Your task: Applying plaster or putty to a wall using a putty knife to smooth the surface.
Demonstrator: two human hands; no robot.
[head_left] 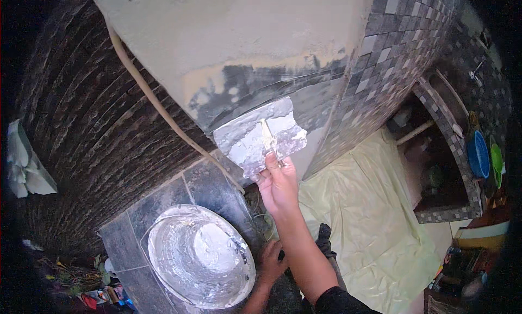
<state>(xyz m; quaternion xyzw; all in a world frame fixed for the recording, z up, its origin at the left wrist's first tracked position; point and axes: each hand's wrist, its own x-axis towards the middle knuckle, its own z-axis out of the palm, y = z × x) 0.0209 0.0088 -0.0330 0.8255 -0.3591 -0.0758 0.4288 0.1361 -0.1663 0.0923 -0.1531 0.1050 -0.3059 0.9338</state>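
Note:
My right hand grips a wide putty knife, thumb on top and fingers beneath. Wet white plaster is smeared over its blade, whose far edge lies along the lower part of the wall. A dark grey patch with pale smears runs across the wall just above the blade. Lower down, my left hand is curled beside a plaster-crusted bucket. Something small and dark shows at its fingers, too little of it to name. White plaster sits in the bucket.
The bucket stands on a dark tiled ledge. A pale pipe or cable slants down beside rough dark wall cladding. Right of me, a yellowish sheet covers the floor beside a mosaic-tiled wall. Blue and green basins are farther right.

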